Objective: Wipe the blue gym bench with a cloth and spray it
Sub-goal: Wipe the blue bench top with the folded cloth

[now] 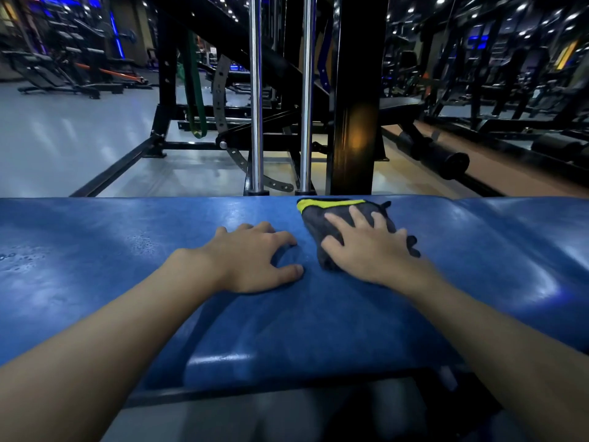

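Fingers [338, 223] of right hand [369, 253] spread flat on dark cloth [314, 215] atop blue bench [95, 250]; left hand [251, 260], loosely bent, touches bench.

Our two hands are down, side by side, near the middle.

Our bare forearms come in from 7 o'clock and 5 o'clock. Our left hand [251, 256] is arched, its bent fingers and thumb tip touching the bench [95, 250], and it points to 2 o'clock. Our right hand [366, 247] lies flat on the cloth [314, 218] with fingers spread, pointing to 11 o'clock.
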A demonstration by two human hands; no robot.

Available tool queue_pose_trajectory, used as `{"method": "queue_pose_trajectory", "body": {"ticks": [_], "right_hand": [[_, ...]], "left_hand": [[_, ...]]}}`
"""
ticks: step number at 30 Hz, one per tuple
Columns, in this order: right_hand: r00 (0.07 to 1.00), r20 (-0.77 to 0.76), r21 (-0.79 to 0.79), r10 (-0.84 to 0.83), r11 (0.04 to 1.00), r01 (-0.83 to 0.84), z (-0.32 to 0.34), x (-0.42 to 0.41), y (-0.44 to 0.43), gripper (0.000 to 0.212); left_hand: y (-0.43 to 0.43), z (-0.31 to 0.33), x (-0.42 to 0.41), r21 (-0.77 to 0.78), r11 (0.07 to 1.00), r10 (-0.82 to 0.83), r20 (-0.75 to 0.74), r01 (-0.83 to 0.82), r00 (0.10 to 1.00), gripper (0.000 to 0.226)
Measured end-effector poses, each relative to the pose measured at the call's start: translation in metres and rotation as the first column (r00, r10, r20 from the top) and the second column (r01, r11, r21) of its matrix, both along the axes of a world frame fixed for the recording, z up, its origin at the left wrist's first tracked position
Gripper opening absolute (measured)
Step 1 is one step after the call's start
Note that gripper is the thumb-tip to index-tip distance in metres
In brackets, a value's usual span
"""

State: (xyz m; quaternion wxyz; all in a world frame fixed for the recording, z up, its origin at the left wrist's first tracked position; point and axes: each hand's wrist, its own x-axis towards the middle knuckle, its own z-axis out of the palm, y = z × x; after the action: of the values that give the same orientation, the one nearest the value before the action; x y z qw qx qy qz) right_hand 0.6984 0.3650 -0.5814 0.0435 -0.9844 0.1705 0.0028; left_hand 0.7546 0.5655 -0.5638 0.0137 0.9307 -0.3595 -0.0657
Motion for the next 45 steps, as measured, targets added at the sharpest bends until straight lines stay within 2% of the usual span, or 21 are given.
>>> {"method": "queue_pose_trajectory", "body": {"ticks": [7,10,12,15,16,20,23,26,28,29,31,32,35,37,39,40,41,42,43,45], "right_hand": [[0.997,-0.052,-0.038,0.053,0.998,-0.055,0.001,-0.085,0.026,0.061],[0.992,-0.095,-0.018,0.084,0.996,-0.086,0.007,-0.104,0.032,0.064],[0.99,-0.08,0.041,0.115,0.993,-0.112,0.016,-0.109,0.026,0.064],[0.978,0.176,0.146,0.115,0.979,-0.141,0.029,-0.095,-0.004,0.059],[0.97,0.216,0.178,0.111,0.972,-0.151,0.032,-0.087,-0.016,0.057],[0.988,0.109,0.462,0.112,0.874,-0.15,0.027,-0.06,-0.054,0.078],[0.991,0.07,0.475,0.114,0.87,-0.133,0.022,-0.051,-0.067,0.091],[0.992,0.044,0.565,0.122,0.815,-0.126,0.028,-0.043,-0.069,0.098],[0.994,0.027,0.541,0.11,0.834,-0.107,0.031,-0.038,-0.07,0.089],[0.995,0.03,0.554,0.099,0.826,-0.098,0.032,-0.034,-0.073,0.073],[0.991,0.097,0.615,0.095,0.777,-0.135,0.033,-0.033,-0.072,0.033],[0.985,0.143,0.624,0.095,0.764,-0.164,0.035,-0.034,-0.071,0.024],[0.915,0.402,0.565,0.042,0.775,-0.284,0.052,-0.034,-0.068,0.022],[0.763,0.646,0.471,-0.019,0.797,-0.379,0.071,-0.033,-0.065,0.031],[0.614,0.79,0.354,-0.003,0.819,-0.452,0.086,-0.035,-0.061,0.037],[0.579,0.814,0.295,0.038,0.832,-0.47,0.089,-0.039,-0.057,0.04],[0.586,0.805,0.25,0.098,0.839,-0.484,0.091,-0.044,-0.054,0.042],[0.635,0.754,0.232,0.168,0.836,-0.497,0.091,-0.051,-0.052,0.045],[0.705,0.664,0.237,0.249,0.824,-0.515,0.089,-0.059,-0.051,0.046],[0.83,0.373,0.289,0.415,0.798,-0.529,0.086,-0.075,-0.053,0.047]], "left_hand": [[-0.006,0.0,-0.01,-0.187,0.981,0.049,0.011,-0.046,0.999,0.047],[-0.018,0.0,-0.018,-0.29,0.953,0.068,-0.059,-0.083,0.996,0.06],[-0.026,-0.001,-0.025,-0.338,0.934,0.085,-0.11,-0.118,0.99,0.065],[-0.038,-0.001,-0.035,-0.345,0.922,0.146,-0.11,-0.175,0.983,0.052],[-0.039,0.0,-0.036,-0.36,0.913,0.159,-0.114,-0.19,0.981,0.05],[-0.044,-0.003,-0.029,-0.49,0.846,0.118,-0.216,-0.212,0.969,0.046],[-0.048,-0.003,-0.026,-0.574,0.794,0.054,-0.263,-0.201,0.963,0.053],[-0.052,0.001,-0.023,-0.656,0.725,0.029,-0.276,-0.21,0.961,0.06],[-0.054,0.004,-0.02,-0.673,0.693,0.027,-0.336,-0.26,0.941,0.065],[-0.055,0.005,-0.018,-0.671,0.682,0.023,-0.38,-0.293,0.925,0.067],[-0.056,0.01,-0.017,-0.693,0.641,-0.005,-0.434,-0.33,0.901,0.069],[-0.058,0.013,-0.016,-0.734,0.599,-0.036,-0.424,-0.32,0.905,0.069],[-0.063,0.03,-0.014,-0.905,0.383,-0.117,-0.245,-0.184,0.962,0.067],[-0.064,0.047,-0.016,-0.972,0.228,-0.134,-0.083,-0.051,0.988,0.064],[-0.061,0.06,-0.02,-0.984,0.161,-0.137,0.05,0.072,0.989,0.067],[-0.057,0.063,-0.021,-0.98,0.172,-0.142,0.077,0.101,0.987,0.071],[-0.052,0.063,-0.021,-0.97,0.213,-0.161,0.08,0.114,0.984,0.072],[-0.044,0.061,-0.021,-0.948,0.292,-0.211,0.068,0.13,0.975,0.07],[-0.033,0.057,-0.019,-0.895,0.422,-0.282,0.019,0.142,0.959,0.069],[-0.008,0.056,-0.017,-0.686,0.711,-0.398,-0.212,0.155,0.893,0.067]]}}
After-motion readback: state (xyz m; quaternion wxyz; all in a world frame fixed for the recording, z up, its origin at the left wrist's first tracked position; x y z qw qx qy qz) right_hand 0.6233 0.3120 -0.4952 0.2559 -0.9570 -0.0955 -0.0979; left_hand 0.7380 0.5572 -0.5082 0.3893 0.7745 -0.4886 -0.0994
